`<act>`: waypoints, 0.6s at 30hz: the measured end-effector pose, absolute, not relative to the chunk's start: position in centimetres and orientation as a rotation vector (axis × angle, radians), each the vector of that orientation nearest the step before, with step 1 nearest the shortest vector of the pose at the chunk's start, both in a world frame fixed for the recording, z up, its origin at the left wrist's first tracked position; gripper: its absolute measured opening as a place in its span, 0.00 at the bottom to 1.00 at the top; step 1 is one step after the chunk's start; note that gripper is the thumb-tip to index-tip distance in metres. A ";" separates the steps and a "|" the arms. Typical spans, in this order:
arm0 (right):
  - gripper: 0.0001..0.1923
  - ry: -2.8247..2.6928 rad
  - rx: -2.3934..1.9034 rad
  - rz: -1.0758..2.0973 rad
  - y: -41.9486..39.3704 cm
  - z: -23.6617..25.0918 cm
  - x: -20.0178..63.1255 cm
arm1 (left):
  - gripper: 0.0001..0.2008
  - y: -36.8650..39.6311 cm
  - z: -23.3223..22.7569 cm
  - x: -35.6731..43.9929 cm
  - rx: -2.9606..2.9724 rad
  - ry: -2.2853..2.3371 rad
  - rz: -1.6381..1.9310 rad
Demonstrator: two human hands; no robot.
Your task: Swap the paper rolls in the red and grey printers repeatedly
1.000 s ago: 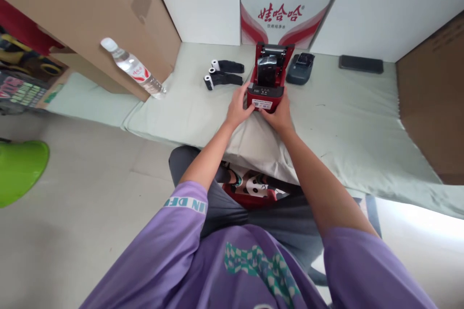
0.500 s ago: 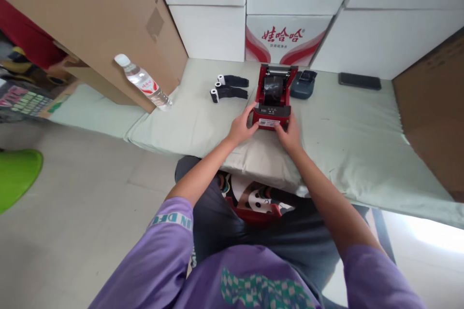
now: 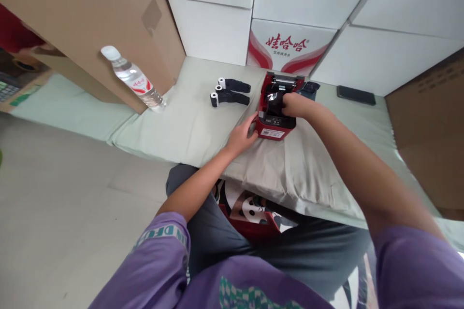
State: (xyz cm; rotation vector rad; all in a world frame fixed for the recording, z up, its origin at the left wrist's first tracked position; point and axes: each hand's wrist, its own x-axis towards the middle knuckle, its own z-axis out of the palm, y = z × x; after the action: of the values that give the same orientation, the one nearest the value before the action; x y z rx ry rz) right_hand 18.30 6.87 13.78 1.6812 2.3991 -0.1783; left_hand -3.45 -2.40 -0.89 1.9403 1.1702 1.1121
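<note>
**Head view: red printer with its lid up, both hands on it**

Head camera looks down at a counter [image 3: 188, 130] covered in pale green cloth. Far left, a clear water bottle [image 3: 131, 78] with a red label leans against a big cardboard box [image 3: 90, 14]. Moving right, two black-wrapped paper rolls [image 3: 230, 92] lie side by side, white ends pointing left, just beside the printer but not touching it.

Then the left hand [image 3: 242, 135]: fingers curled loosely, fingertips pressed against the lower left corner of the red printer [image 3: 274, 125]. The printer sits near the middle of the counter, lid flipped open toward the white cartons [image 3: 290, 43] at the back.

The right hand [image 3: 294, 105] reaches over the top into the open bay, fingers closed onto the dark roll [image 3: 272, 101] sitting inside; can't tell how firm the grip is. Behind that wrist a small dark grey device [image 3: 311, 88] peeks out, and further right a black phone [image 3: 355, 95] lies flat, well apart from everything.
</note>
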 end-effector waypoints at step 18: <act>0.32 2.903 1.849 -0.280 2.1 17.3 18.9 | 0.37 -2.0 -0.6 -3.0 1.981 1.215 1.099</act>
State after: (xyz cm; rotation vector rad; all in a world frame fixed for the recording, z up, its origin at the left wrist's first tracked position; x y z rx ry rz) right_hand 18.92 2.11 17.33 1.8485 2.9025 -0.2804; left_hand -2.96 -1.96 -0.63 1.9806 1.2151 1.0991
